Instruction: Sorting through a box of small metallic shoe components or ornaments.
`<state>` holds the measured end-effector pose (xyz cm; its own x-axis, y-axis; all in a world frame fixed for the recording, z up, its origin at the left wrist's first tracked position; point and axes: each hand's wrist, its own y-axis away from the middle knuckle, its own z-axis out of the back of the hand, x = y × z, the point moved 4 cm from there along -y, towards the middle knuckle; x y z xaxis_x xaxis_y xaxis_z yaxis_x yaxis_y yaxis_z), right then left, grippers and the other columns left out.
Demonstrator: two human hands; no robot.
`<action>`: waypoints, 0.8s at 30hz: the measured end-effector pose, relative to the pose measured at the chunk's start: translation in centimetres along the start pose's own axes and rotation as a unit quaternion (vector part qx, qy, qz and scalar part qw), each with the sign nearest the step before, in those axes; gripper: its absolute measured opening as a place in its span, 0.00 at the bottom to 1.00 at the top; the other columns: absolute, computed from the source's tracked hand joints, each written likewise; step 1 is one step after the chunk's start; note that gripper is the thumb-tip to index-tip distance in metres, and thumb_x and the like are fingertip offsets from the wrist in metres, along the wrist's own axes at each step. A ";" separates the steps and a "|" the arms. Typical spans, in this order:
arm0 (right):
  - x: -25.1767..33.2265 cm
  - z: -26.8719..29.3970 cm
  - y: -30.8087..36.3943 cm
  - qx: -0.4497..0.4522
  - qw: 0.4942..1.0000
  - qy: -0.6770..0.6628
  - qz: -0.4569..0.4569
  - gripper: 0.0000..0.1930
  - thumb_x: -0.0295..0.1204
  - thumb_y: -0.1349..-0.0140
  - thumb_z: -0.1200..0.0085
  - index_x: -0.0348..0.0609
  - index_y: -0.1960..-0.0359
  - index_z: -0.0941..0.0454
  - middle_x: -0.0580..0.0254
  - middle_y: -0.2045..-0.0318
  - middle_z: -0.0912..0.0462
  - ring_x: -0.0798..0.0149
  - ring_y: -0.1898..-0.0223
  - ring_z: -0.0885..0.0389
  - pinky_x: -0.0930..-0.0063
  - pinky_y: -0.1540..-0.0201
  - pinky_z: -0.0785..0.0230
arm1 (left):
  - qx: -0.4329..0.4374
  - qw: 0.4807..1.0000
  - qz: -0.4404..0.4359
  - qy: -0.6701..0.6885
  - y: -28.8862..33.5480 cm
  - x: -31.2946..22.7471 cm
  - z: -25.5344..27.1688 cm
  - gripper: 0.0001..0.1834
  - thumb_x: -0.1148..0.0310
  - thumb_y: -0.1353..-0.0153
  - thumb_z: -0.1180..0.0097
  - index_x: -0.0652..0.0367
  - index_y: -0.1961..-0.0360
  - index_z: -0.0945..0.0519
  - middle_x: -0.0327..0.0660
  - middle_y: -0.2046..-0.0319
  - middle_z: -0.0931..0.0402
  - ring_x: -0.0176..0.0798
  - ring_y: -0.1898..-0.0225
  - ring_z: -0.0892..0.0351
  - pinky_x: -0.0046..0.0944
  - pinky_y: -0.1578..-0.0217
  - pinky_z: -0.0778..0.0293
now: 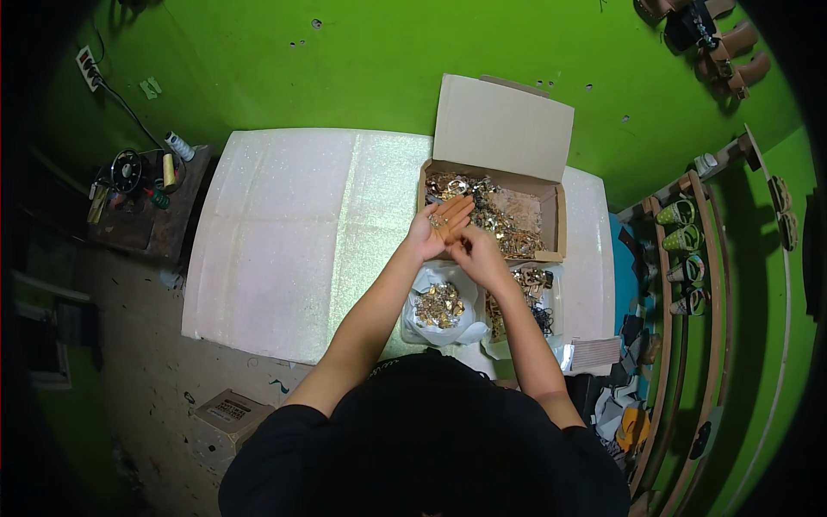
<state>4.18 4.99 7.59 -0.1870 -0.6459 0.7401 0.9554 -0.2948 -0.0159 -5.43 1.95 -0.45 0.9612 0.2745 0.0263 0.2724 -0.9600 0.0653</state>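
Note:
My left hand (438, 227) is held palm up, fingers stretched out, with small shiny metal pieces (438, 221) lying on the palm. Close beside its fingers is my right hand (472, 252), fingers drawn together in a pinch; what they hold, if anything, is too small to make out. Both hands hover at the near side of an open cardboard box (562, 226) full of gold and silver metal buckles and fittings (495, 215). Below my hands stands a white plastic-lined container (410, 323) with a heap of small gold and silver pieces (440, 306).
Right of it, a second white container (558, 302) holds dark and gold fittings, partly behind my right forearm. Everything stands on a shiny white-covered table (284, 241). A small table (164, 220) with thread spools is at left. Wooden racks (711, 327) with sandals (685, 239) line the right wall.

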 end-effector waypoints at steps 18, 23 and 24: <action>0.6 -0.7 -4.4 -0.127 0.926 0.320 0.153 0.05 0.22 0.58 0.52 0.38 0.76 0.27 0.57 0.72 0.28 0.56 0.67 0.28 0.68 0.72 0.30 | -0.133 0.989 -0.016 -0.060 -0.9 -0.6 3.7 0.23 0.60 0.39 0.73 0.65 0.49 0.37 0.48 0.50 0.36 0.44 0.49 0.36 0.41 0.46 0.43; 0.1 -1.1 -4.3 -0.135 0.939 0.283 0.144 0.06 0.23 0.56 0.51 0.36 0.75 0.27 0.53 0.72 0.28 0.52 0.70 0.26 0.65 0.73 0.30 | -0.007 0.997 0.001 -0.082 -0.5 0.2 0.7 0.25 0.61 0.39 0.77 0.66 0.47 0.40 0.48 0.46 0.41 0.43 0.43 0.43 0.41 0.43 0.48; 0.4 -1.3 -4.3 -0.122 0.947 0.265 0.136 0.06 0.22 0.55 0.54 0.35 0.75 0.27 0.51 0.71 0.27 0.51 0.71 0.25 0.65 0.72 0.29 | -0.007 0.997 0.000 -0.082 -0.2 0.3 0.2 0.25 0.61 0.39 0.77 0.66 0.47 0.40 0.48 0.46 0.41 0.43 0.43 0.43 0.41 0.43 0.48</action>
<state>-0.30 5.15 7.09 -0.0917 -0.9652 0.2450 0.9154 -0.1785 -0.3608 -5.23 2.20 -0.66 0.9557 0.2600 -0.1376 0.2723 -0.9590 0.0787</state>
